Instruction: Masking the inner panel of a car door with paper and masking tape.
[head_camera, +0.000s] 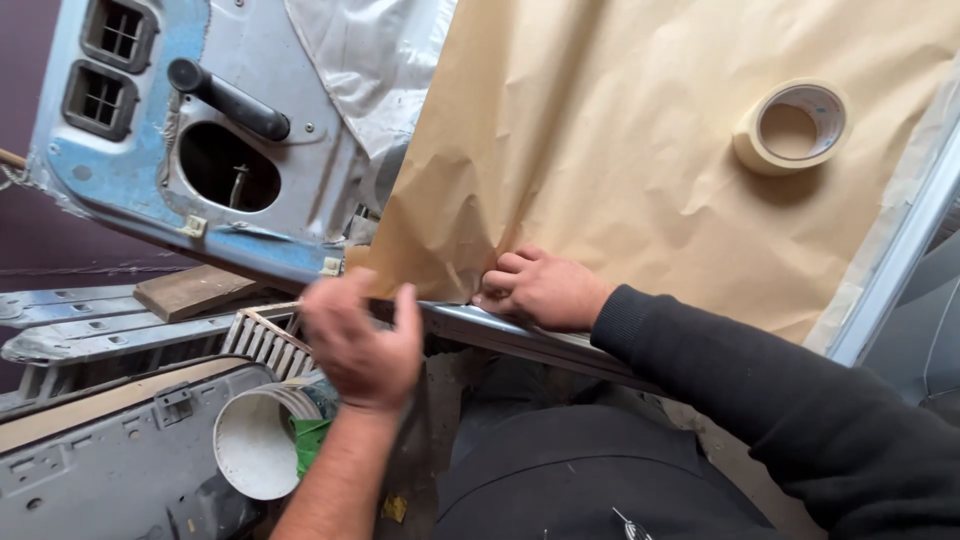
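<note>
At far left, a bare grey and blue metal door panel (150, 150) with a black lever handle (228, 100) lies uncovered. Below it sit grey metal parts and a white round plastic bucket (255, 440). Moving right, the left hand (360, 340), blurred, hangs just before the panel's lower metal edge (520, 335), fingers loosely curled and holding nothing that can be seen. Beside it, the right hand (540, 290) presses curled fingers onto the bottom border of a large sheet of crinkled brown masking paper (640, 150), pinning it to that edge. The paper already covers the right half of the panel; no tape shows along the border under the hands, so fixing it there seems yet to be done. Further right, a roll of cream masking tape (793, 127) rests untouched on the paper
</note>
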